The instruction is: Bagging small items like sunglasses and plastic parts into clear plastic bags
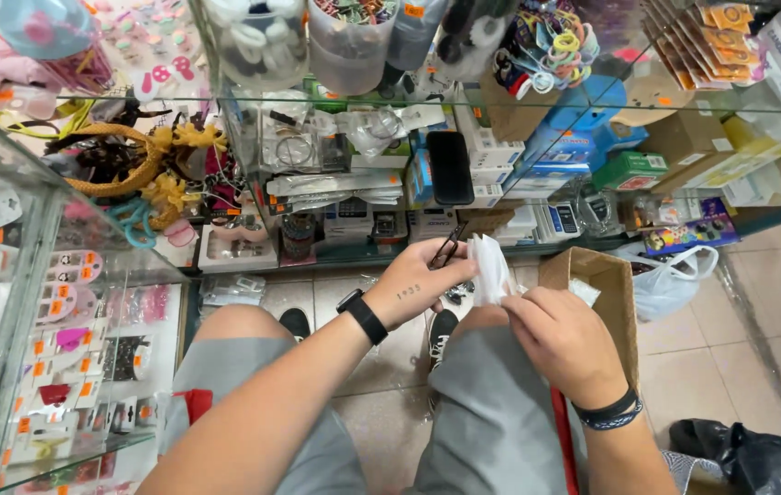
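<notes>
left hand (416, 282), with a black watch on its wrist, pinches a thin dark tool (448, 246) between curled fingers, its tip just beside a bundle of small clear plastic bags (489, 268). right hand (563, 339) closes its fingertips on the lower edge of that bundle, above the knees in grey shorts. an open cardboard box (603, 286) stands on the tiled floor just right of the hands, before the glass shelves (427, 101).
</notes>
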